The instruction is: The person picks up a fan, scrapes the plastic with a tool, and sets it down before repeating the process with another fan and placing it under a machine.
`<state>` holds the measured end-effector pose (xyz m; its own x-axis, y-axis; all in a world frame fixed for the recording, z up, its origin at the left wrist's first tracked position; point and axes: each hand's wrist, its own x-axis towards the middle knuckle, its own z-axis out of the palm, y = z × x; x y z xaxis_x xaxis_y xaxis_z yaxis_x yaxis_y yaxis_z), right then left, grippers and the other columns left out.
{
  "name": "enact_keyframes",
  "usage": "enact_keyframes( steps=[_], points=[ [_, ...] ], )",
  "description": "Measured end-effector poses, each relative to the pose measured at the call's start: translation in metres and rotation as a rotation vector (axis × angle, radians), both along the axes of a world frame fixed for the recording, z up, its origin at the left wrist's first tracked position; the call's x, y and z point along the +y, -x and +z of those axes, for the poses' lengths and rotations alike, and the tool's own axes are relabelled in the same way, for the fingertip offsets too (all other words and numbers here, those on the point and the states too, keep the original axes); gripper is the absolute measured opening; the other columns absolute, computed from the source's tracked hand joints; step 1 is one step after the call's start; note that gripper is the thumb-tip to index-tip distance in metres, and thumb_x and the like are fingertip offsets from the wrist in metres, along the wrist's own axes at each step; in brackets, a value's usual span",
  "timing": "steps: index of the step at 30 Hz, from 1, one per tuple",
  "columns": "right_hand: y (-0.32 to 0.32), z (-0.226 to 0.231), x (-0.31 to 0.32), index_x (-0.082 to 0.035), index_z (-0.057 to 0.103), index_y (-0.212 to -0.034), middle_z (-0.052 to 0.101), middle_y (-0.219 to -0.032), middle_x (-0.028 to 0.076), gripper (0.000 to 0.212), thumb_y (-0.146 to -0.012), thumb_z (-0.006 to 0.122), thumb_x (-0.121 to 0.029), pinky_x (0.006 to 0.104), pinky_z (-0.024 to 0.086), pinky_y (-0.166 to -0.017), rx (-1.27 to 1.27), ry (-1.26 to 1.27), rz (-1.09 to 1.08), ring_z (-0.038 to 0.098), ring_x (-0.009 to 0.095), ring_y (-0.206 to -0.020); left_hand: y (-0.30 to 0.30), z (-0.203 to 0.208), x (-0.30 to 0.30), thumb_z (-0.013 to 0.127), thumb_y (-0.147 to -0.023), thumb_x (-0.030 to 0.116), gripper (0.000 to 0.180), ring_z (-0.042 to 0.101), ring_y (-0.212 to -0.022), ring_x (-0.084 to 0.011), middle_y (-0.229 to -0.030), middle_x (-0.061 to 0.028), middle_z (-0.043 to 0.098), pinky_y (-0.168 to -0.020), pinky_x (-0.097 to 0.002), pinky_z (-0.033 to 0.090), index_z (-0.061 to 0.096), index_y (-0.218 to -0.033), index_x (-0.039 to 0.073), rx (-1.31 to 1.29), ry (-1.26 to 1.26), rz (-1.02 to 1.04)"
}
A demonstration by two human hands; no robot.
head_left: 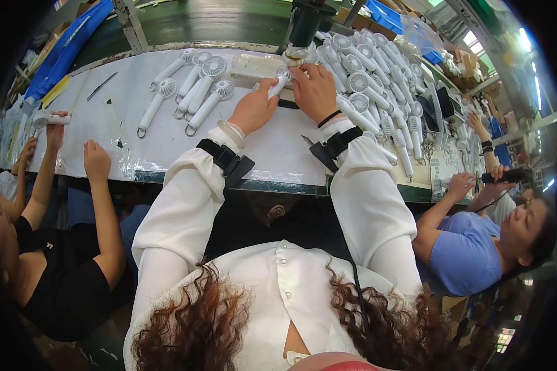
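Curly hair [195, 321] nearest, handheld fan [278, 86] half-hidden

Tube lights [536, 86] are shining at the right, the worktop [96, 123] is looking bright with glare near its front edge, shadow is lying beneath, and outer shapes are bending strongly.

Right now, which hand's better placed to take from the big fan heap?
Probably the right hand: beside the heap of white handheld fans, though busy at a fan head; the left hand is farther off, gripping that fan's handle.
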<state>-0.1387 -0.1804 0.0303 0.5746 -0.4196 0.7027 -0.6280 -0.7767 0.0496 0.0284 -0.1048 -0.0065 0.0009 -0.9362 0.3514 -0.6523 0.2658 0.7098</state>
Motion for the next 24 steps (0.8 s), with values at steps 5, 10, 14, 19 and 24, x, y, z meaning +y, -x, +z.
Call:
enact_keyframes(
  steps=[5,10,14,19,24],
  points=[
    [0.008,-0.001,0.000,-0.015,0.065,-0.108,0.060,-0.102,0.005,0.034,-0.075,0.065,-0.007,0.0390,0.042,-0.083,0.052,0.008,-0.004,0.055,0.026,-0.096,0.002,0.000,0.004,0.051,-0.091,0.022,0.040,0.061,-0.076,-0.0431,-0.084,-0.0252,0.063,-0.066,-0.0507,0.046,0.039,-0.127,0.010,-0.003,-0.014,-0.014],
    [0.011,0.000,-0.003,-0.016,0.065,-0.109,0.060,-0.105,0.005,0.035,-0.076,0.063,-0.006,0.0392,0.042,-0.084,0.063,0.008,0.020,0.055,0.026,-0.099,0.001,0.006,0.007,0.051,-0.091,0.022,0.040,0.061,-0.075,-0.0430,-0.083,-0.0249,0.064,-0.066,-0.0506,0.046,0.039,-0.127,0.010,-0.031,-0.055,0.006],
    [0.012,0.001,-0.006,-0.014,0.064,-0.108,0.061,-0.106,0.006,0.034,-0.075,0.063,-0.005,0.0406,0.042,-0.085,0.024,-0.008,0.055,0.056,0.028,-0.098,-0.002,0.007,0.008,0.052,-0.091,0.022,0.041,0.061,-0.076,-0.0430,-0.084,-0.0250,0.064,-0.067,-0.0502,0.047,0.039,-0.128,0.010,-0.036,-0.067,0.010],
    [0.023,0.000,0.001,-0.009,0.060,-0.114,0.062,-0.106,0.009,0.034,-0.080,0.064,-0.010,0.0406,0.046,-0.083,-0.197,-0.330,0.085,0.060,0.028,-0.095,-0.002,0.007,0.025,0.053,-0.091,0.021,0.043,0.061,-0.079,-0.0422,-0.089,-0.0256,0.063,-0.069,-0.0481,0.048,0.038,-0.130,0.010,0.027,-0.003,-0.023],
    [0.030,0.005,0.044,-0.003,0.043,-0.135,0.054,-0.126,0.012,0.054,-0.086,0.065,-0.012,0.0319,0.049,-0.089,-0.662,-1.156,0.257,0.056,0.020,-0.109,0.016,0.033,0.076,0.055,-0.090,0.021,0.046,0.061,-0.081,-0.0408,-0.093,-0.0247,0.062,-0.070,-0.0472,0.047,0.038,-0.130,0.006,0.147,-0.079,-0.086]
  ],
)
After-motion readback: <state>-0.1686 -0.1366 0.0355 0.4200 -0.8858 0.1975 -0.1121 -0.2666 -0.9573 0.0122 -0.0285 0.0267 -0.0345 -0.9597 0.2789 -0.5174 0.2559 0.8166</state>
